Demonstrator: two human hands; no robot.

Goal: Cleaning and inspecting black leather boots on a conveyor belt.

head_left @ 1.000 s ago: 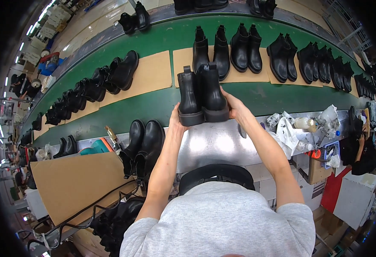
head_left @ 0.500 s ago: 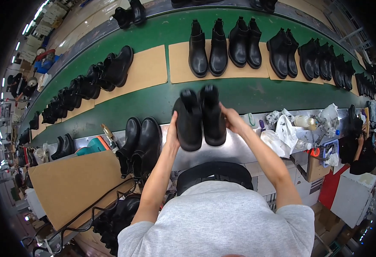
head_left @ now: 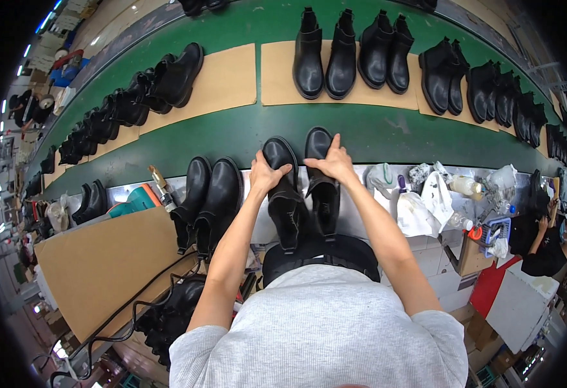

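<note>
Two black ankle boots lie side by side at the metal edge in front of me, toes pointing away and openings toward my waist. My left hand point(head_left: 267, 173) is closed round the left boot point(head_left: 286, 193), thumb across its instep and fingers along the outer side. On the right boot point(head_left: 324, 187), my right hand point(head_left: 336, 163) grips the instep, its thumb on the inner side and fingers along the outer side. Just left of my left forearm, another pair of black boots point(head_left: 224, 187) lies with toes pointing the same way.
Across the green belt point(head_left: 244, 139), cardboard sheets point(head_left: 230, 77) carry rows of black boots point(head_left: 340, 61). A brush point(head_left: 160, 184), a teal-and-orange tool point(head_left: 135, 200) and a large cardboard piece point(head_left: 112, 265) are at left. White cloths point(head_left: 419, 210), bottles point(head_left: 464, 185) and a blue basket point(head_left: 495, 234) are at right.
The two boots were upright with pull tabs up; now they are tipped down, toes away and openings toward me. My hands have shifted from their sides to their insteps.
</note>
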